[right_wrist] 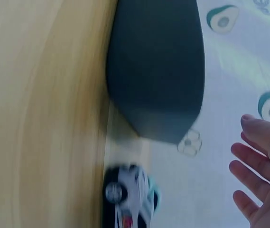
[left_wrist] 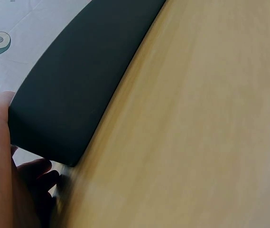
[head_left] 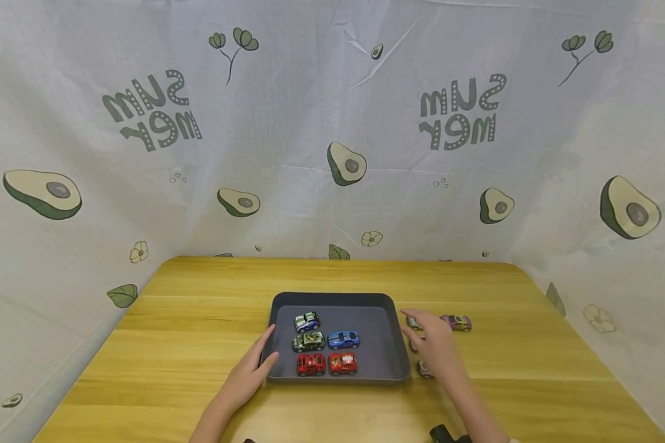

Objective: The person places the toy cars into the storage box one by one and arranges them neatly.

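A dark grey tray point(head_left: 377, 357) lies on the wooden table with several toy cars in its left and middle part. Among them are a white-and-green car point(head_left: 307, 321), a camouflage car point(head_left: 308, 341), a blue car point(head_left: 343, 339) and two red cars point(head_left: 311, 364). My left hand point(head_left: 246, 372) holds the tray's left side, thumb over the rim and fingers outside along the wall. Off the tray's right edge hovers my right hand point(head_left: 435, 341), fingers spread and holding nothing, over several small cars it partly hides. A white toy car point(right_wrist: 132, 194) shows beside the tray's corner.
A purple-and-green car point(head_left: 457, 323) stands on the table right of my right hand. At the bottom lies a black object point(head_left: 442, 434), partly cut off. A white curtain point(head_left: 288, 123) printed with avocados hangs behind the table point(head_left: 188, 344) and at both sides.
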